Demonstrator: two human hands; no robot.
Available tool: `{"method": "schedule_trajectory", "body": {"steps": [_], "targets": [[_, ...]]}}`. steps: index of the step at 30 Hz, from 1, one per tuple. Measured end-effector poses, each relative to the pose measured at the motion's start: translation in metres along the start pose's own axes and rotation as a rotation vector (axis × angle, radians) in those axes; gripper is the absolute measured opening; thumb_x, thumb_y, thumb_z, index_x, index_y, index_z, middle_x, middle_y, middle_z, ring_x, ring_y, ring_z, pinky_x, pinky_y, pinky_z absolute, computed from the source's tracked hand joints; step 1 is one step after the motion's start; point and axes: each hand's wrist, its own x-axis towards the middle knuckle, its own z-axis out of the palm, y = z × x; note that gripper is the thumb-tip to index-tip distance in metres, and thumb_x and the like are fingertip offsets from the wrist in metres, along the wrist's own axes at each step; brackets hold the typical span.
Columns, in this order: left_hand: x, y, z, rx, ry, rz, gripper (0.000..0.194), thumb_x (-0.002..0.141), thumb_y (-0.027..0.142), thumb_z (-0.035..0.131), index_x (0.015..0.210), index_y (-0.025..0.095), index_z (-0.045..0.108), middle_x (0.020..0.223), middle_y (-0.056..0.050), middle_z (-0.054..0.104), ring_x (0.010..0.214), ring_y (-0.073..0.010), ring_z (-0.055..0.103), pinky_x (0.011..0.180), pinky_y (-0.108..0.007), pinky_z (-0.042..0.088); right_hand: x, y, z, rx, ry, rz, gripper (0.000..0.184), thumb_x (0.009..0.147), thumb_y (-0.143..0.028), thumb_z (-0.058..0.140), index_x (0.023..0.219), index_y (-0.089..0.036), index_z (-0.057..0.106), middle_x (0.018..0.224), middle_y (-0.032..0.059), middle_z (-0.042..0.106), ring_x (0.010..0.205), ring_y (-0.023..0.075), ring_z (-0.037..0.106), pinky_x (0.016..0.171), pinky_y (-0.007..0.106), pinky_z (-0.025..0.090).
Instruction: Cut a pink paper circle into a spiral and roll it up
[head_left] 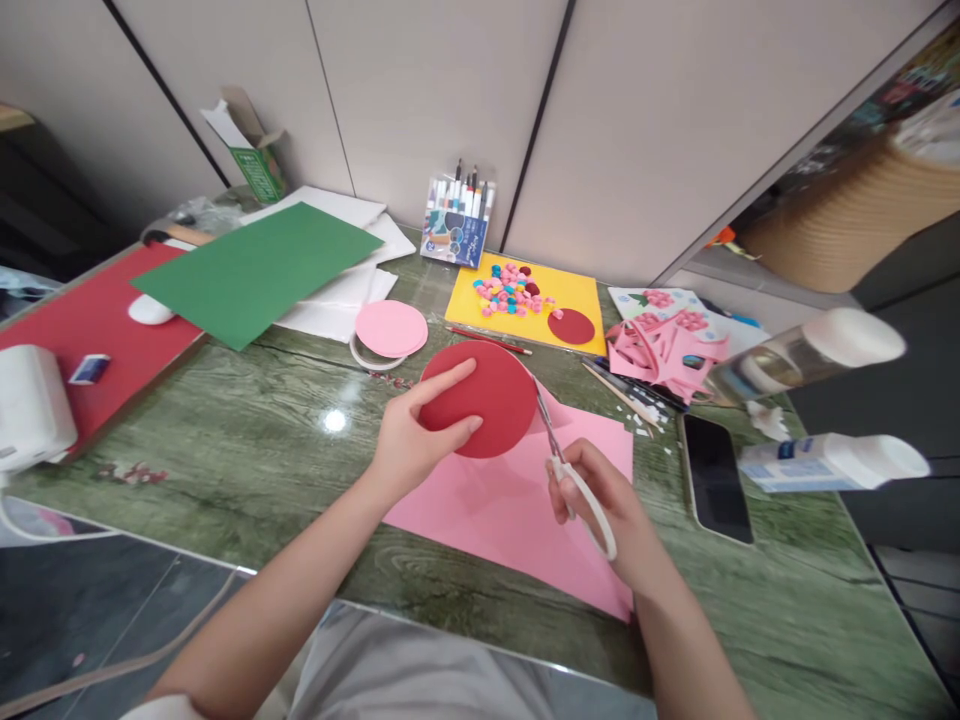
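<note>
My left hand [424,425] grips a round red paper disc [495,400] by its left side, thumb and index finger lying across its face. White-handled scissors [592,510] are in my right hand [600,500], its fingers through the loops. Their blades reach up to the disc's right edge, beside the pink paper sheet [510,510]. That sheet lies under the disc and both hands, with a cut curve near its upper edge. Whether the disc and the sheet are joined I cannot tell.
Behind the disc lie pink paper circles [390,328], a red pencil [491,341] and a yellow sheet [465,300] bearing colourful pompoms. Pink scraps [660,350], a phone [716,480] and white-capped bottles [832,462] sit to the right. Green paper [255,270] covers the left back.
</note>
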Motion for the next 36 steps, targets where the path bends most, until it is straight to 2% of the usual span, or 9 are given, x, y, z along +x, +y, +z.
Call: {"method": "schedule_trajectory", "body": {"steps": [21,28,36], "targets": [[0.0058,0.0009,-0.0082,0.010,-0.049,0.013,0.056,0.067,0.026,0.073,0.122,0.023,0.061,0.123,-0.006,0.064,0.113,-0.0280,0.059,0.092,-0.035,0.053,-0.0011,0.0022,-0.0029,-0.065,0.004,0.028,0.022,0.091,-0.040,0.051,0.081,-0.022,0.043,0.061,-0.0063,0.048,0.055,0.0100,0.046,0.056,0.025,0.035],[0.0057,0.0020,-0.0092,-0.044,-0.169,-0.024,0.056,0.068,0.023,0.072,0.122,0.026,0.060,0.122,-0.004,0.064,0.109,-0.0262,0.061,0.090,-0.034,0.053,-0.0005,0.0009,-0.0035,-0.046,-0.015,0.020,0.026,0.089,-0.044,0.051,0.081,-0.022,0.042,0.063,-0.0051,0.049,0.057,0.0109,0.045,0.057,0.026,0.035],[0.0058,0.0034,-0.0100,-0.080,-0.175,-0.045,0.055,0.068,0.022,0.073,0.122,0.027,0.061,0.123,-0.004,0.064,0.109,-0.0257,0.061,0.090,-0.034,0.053,-0.0024,-0.0014,-0.0022,-0.082,0.013,0.041,0.024,0.090,-0.042,0.051,0.080,-0.022,0.042,0.062,-0.0057,0.048,0.057,0.0109,0.043,0.057,0.026,0.034]]}}
